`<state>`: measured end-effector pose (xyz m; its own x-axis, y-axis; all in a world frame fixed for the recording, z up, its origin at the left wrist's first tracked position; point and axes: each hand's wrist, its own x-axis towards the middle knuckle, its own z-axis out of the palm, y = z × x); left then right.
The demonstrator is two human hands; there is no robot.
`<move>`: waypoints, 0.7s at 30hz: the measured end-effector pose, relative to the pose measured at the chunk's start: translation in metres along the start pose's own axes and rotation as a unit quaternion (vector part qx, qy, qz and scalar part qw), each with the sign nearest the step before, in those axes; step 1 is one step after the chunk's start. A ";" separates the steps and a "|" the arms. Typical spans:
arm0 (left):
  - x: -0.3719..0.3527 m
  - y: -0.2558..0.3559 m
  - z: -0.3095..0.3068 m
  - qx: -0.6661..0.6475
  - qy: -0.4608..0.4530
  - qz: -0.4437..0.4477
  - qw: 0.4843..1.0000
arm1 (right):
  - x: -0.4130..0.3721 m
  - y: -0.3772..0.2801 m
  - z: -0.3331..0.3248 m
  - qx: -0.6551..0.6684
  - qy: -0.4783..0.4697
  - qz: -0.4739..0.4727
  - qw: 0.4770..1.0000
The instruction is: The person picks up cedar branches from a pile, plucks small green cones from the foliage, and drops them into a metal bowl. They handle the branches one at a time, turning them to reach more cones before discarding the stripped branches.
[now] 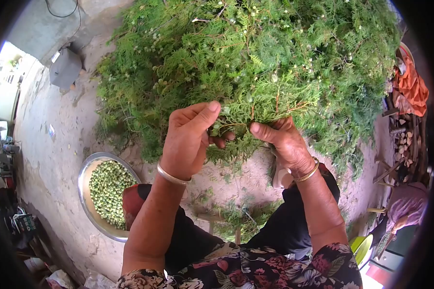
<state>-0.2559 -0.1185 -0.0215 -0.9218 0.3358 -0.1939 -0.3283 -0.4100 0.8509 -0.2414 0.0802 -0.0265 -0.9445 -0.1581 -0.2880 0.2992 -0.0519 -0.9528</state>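
In front of me, my right hand (285, 142) pinches a green conifer sprig (275, 103) between thumb and fingers. The sprig has flat, scaly foliage and reddish stems, and its leafy end points up and to the right. My left hand (190, 132) is at the left side of the same sprig, with thumb and fingers drawn together. Whatever lies in its fingertips is hidden. A big heap of cut conifer branches (178, 62), dotted with small pale green cones, fills the space just beyond both hands.
By my left knee a metal basin (84, 180) holds many small green cones (108, 192). Leafy scraps (241, 214) lie on the floor between my legs. To the right are stacked firewood (406, 144) and an orange cloth (412, 86). A grey box-like object (66, 69) stands at the left wall.
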 end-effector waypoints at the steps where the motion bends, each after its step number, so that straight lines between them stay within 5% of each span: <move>1: 0.001 -0.001 -0.001 0.005 0.008 0.008 1.000 | -0.001 -0.001 0.001 0.000 -0.001 0.000 1.000; 19: 0.003 -0.010 -0.001 0.096 0.054 0.070 0.991 | 0.002 0.003 -0.005 0.020 0.014 0.017 1.000; 21: 0.003 -0.011 -0.003 0.144 0.059 0.079 0.985 | -0.001 -0.006 -0.006 -0.056 0.017 0.086 0.995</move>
<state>-0.2556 -0.1158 -0.0328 -0.9797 0.1797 -0.0891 -0.1230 -0.1869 0.9747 -0.2432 0.0864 -0.0216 -0.8854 -0.1219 -0.4485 0.4412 0.0831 -0.8936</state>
